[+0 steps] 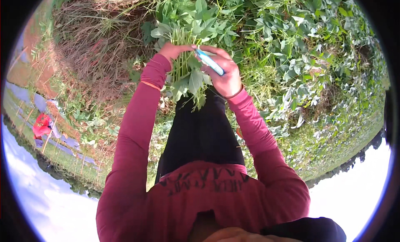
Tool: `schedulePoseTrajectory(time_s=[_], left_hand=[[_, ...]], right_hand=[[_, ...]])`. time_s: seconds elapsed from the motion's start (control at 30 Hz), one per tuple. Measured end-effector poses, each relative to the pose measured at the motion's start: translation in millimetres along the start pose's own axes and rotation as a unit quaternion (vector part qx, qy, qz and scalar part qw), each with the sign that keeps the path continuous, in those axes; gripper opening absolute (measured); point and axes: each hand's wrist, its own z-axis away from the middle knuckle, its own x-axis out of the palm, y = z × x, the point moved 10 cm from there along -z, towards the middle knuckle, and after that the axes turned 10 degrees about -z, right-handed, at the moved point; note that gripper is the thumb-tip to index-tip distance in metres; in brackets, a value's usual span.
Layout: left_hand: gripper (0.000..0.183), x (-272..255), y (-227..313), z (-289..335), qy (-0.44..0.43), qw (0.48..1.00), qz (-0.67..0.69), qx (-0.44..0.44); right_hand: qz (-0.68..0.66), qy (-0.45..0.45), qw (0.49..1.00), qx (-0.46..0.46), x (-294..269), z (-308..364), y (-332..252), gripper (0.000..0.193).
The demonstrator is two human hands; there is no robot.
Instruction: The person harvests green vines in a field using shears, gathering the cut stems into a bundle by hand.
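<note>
My left hand is closed around a bunch of leafy green stems, its thumb reaching toward my right hand. Pale stem ends stand up above the fingers, and broad leaves hang below them. In my right hand lies a slim light-blue and white tool, slanting from the palm up to the left thumb tip. Its kind is unclear, and I cannot make out a blade. The right fingers curl behind the bunch, partly hidden, with the index finger stretched along the top.
Low broad-leaved plants spread ahead and to the right. Dry brown grass lies at the left. Farther left, a person in red is among thin stakes and strips of grey sheeting.
</note>
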Motion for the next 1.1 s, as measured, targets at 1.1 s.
schedulePoseTrajectory(time_s=[1.1], left_hand=[[0.033, -62, -35, 217, 0.149, 0.915, 0.36, 0.104]], right_hand=[[-0.067, 0.0, 0.996, 0.05, 145, 56, 8, 0.042]])
